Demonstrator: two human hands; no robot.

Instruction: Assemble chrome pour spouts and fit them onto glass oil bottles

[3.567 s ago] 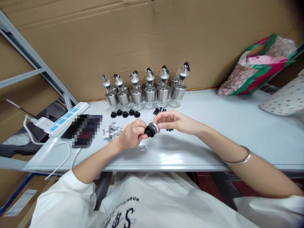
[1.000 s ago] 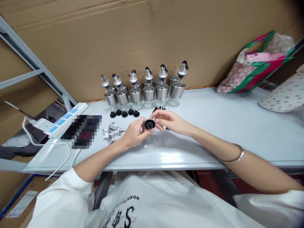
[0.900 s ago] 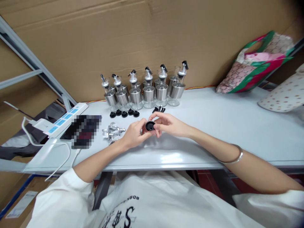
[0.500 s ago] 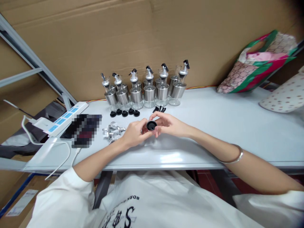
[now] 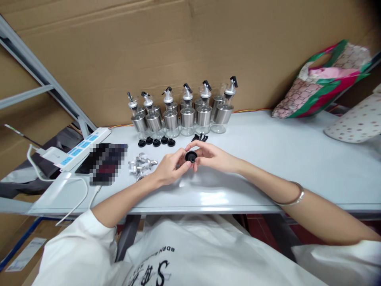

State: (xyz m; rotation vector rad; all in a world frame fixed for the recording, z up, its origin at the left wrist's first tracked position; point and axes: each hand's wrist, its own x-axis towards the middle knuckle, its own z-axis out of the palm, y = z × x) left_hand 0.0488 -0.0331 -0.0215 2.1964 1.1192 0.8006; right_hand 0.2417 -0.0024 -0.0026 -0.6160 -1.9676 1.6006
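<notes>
Between both hands is a bottle pourer top, its round black underside facing up toward me. My left hand grips it from the left, thumb at its lower rim. From the right, my right hand holds its other side with curled fingers. Silver pourer pieces lie in a loose pile left of my left hand. Several black stoppers rest in front of the bottles. Small black levers lie just beyond my right hand.
Glass bottles with steel bands stand at the back, the front ones with pourers fitted. At left are a power strip, a white cable and a pixelated dark device. A patterned bag and a dotted white object stand at right.
The pourer top has tilted slightly between my fingers, and my left thumb has shifted up onto its black underside. Both arms stay nearly in place.
</notes>
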